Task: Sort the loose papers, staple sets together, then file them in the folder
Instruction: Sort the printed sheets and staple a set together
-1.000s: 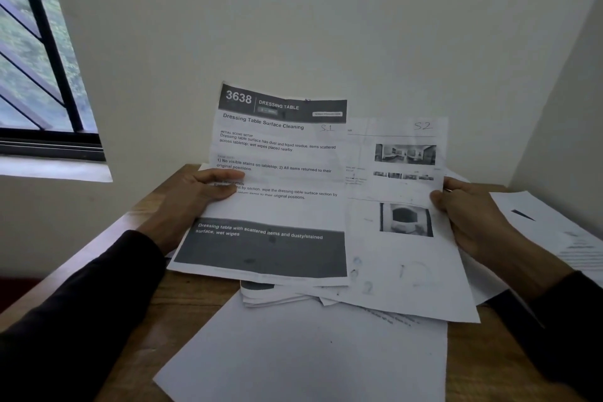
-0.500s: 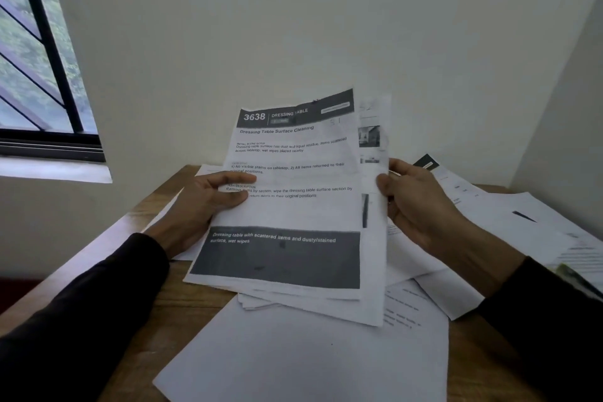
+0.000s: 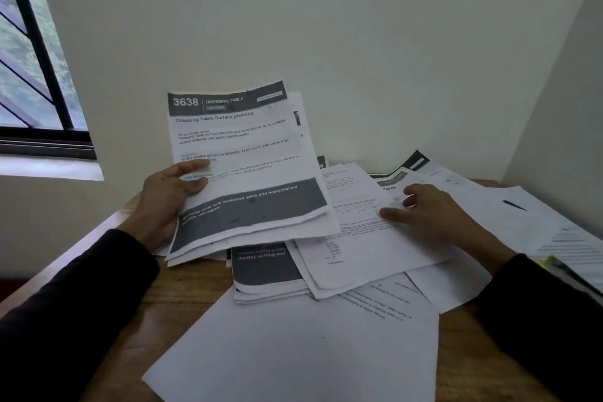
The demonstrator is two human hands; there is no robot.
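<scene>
Two hands at work, one landmark: the set (image 3: 241,166), the "3638 Dressing Table" sheets held up off the table (image 3: 182,290). The left hand (image 3: 166,196) grips its left edge, thumb curled over the front, fingers behind, so it stands tilted w/ the long axis running up toward the wall. At least one more sheet sits behind the front page; exact count can't be told.

Right of the set, well apart from it, the right hand (image 3: 424,209) rests on the loose papers (image 3: 365,238), fingers straight-ish and spread, holding nothing. Those papers lie flat, fanned out, long axes roughly pointing away from the person, directly under the fingertips.

Judgement: still sorting. Next pick is prob. a sheet from that pile, and the right hand is the nearer one by far. The left is busy.

Below the set lies a stack (image 3: 267,271) w/ a dark band, and nearer still a blank sheet (image 3: 293,352). No stapler or folder seen.
</scene>
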